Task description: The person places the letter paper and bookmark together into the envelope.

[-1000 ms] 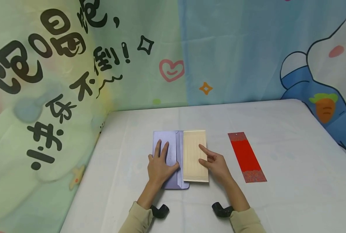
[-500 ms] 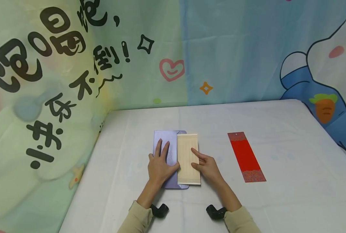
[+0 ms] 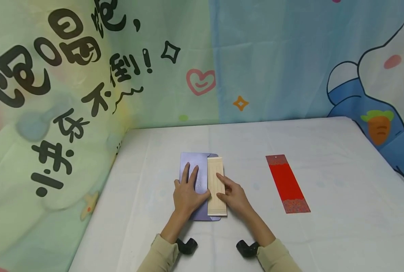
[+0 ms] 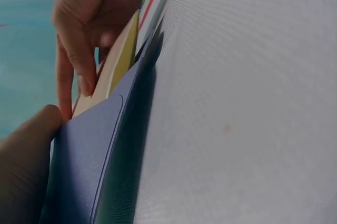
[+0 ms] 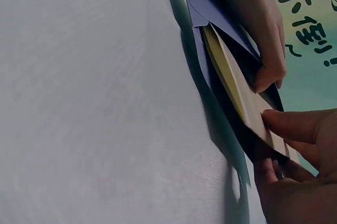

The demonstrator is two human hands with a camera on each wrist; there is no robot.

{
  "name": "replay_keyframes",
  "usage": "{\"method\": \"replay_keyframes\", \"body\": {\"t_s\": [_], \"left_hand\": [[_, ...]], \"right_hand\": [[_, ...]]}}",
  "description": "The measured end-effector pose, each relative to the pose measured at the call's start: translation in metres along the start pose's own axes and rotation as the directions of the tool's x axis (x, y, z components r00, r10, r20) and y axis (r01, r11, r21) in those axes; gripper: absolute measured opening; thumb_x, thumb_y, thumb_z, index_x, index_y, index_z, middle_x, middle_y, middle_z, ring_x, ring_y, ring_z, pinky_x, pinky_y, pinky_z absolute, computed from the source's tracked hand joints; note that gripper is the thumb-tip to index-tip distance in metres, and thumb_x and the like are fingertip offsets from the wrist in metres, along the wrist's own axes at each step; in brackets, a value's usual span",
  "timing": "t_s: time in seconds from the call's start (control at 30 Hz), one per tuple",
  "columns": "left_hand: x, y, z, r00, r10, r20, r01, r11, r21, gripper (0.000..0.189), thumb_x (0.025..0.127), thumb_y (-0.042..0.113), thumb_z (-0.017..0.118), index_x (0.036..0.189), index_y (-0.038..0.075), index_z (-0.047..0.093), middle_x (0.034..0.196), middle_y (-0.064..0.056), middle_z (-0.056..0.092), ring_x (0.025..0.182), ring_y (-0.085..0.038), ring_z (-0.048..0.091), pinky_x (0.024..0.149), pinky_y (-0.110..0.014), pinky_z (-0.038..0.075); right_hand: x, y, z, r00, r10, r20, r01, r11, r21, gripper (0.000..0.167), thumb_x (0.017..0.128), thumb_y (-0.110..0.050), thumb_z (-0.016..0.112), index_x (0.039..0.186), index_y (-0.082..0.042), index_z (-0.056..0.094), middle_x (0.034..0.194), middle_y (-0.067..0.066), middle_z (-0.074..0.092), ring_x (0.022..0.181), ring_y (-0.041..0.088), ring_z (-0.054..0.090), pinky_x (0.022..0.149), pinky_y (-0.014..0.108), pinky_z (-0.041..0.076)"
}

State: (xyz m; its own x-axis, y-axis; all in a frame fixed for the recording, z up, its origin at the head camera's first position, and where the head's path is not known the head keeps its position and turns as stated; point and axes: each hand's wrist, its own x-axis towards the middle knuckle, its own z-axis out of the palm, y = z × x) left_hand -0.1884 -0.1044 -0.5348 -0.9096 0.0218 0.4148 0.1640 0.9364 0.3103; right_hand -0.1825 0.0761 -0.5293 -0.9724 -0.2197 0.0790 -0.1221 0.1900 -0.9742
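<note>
In the head view a purple envelope (image 3: 199, 159) lies flat on the white-covered table. My left hand (image 3: 187, 196) rests on it with fingers spread, its thumb at the open right edge. My right hand (image 3: 235, 195) pinches the right side of a thick, cream, lined stack of writing paper (image 3: 214, 204). The left part of the stack is hidden inside the envelope. Its yellowish edge shows in the right wrist view, where the envelope (image 5: 229, 26) gapes around the stack (image 5: 258, 109). In the left wrist view the right fingers (image 4: 79, 60) grip the stack from above.
A red strip with patterned ends (image 3: 288, 185) lies to the right on the white tablecloth (image 3: 351, 181). Printed curtains (image 3: 273, 64) close off the back and the left side. Black wrist mounts (image 3: 187, 246) sit on both wrists.
My right hand has moved left with the stack of writing paper, and more of the stack is now inside the envelope. The left hand has stayed in place.
</note>
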Motion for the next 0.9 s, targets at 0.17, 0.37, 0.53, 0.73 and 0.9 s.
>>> {"method": "replay_keyframes", "body": {"t_s": [0.17,0.37,0.53,0.73,0.9], "left_hand": [[0.0002,-0.0027,0.0009,1.000,-0.004,-0.019,0.004,1.000,0.007,0.086,0.060,0.056,0.067,0.138,0.025,0.045,0.148,-0.002,0.029,0.071,-0.027,0.044,0.044,-0.027,0.036],[0.0017,0.0018,0.0001,0.998,0.029,-0.053,-0.030,0.999,-0.018,0.084,0.061,0.057,0.066,0.137,0.024,0.046,0.147,-0.003,0.031,0.068,-0.025,0.042,0.042,-0.025,0.033],[-0.0005,0.0023,-0.0008,0.999,0.006,-0.052,-0.008,1.000,-0.023,0.084,0.061,0.055,0.066,0.136,0.024,0.047,0.147,-0.002,0.032,0.069,-0.025,0.042,0.042,-0.025,0.033],[-0.0013,0.0002,-0.0012,0.999,-0.003,-0.032,0.002,1.000,-0.019,0.084,0.062,0.055,0.065,0.137,0.025,0.045,0.148,-0.001,0.030,0.070,-0.025,0.042,0.043,-0.025,0.034],[-0.0013,0.0014,-0.0009,1.000,0.015,-0.016,-0.016,1.000,-0.015,0.085,0.062,0.058,0.064,0.139,0.026,0.043,0.149,-0.001,0.028,0.070,-0.025,0.042,0.043,-0.025,0.034]], "right_hand": [[0.0026,0.0006,0.0012,0.999,-0.034,0.005,0.035,0.999,-0.041,0.070,0.073,0.011,0.069,0.137,-0.002,0.043,0.135,0.022,0.041,0.099,0.028,0.056,0.078,0.027,0.049],[0.0058,0.0001,0.0044,0.995,-0.043,0.089,0.036,0.996,0.079,0.073,0.073,0.013,0.067,0.139,-0.001,0.039,0.138,0.023,0.037,0.100,0.033,0.057,0.079,0.030,0.049],[0.0031,-0.0040,0.0024,0.997,-0.064,0.045,0.069,0.989,-0.128,0.073,0.069,0.008,0.074,0.135,-0.003,0.045,0.127,0.017,0.048,0.084,0.022,0.059,0.070,0.025,0.050],[0.0020,-0.0043,-0.0005,0.997,-0.070,0.030,0.074,0.981,-0.178,0.072,0.068,0.007,0.075,0.134,-0.004,0.048,0.120,0.014,0.052,0.079,0.019,0.057,0.066,0.022,0.049],[0.0055,-0.0015,0.0015,0.995,-0.092,0.032,0.096,0.984,-0.148,0.073,0.069,0.006,0.075,0.135,-0.005,0.047,0.120,0.015,0.052,0.079,0.019,0.057,0.067,0.022,0.050]]}}
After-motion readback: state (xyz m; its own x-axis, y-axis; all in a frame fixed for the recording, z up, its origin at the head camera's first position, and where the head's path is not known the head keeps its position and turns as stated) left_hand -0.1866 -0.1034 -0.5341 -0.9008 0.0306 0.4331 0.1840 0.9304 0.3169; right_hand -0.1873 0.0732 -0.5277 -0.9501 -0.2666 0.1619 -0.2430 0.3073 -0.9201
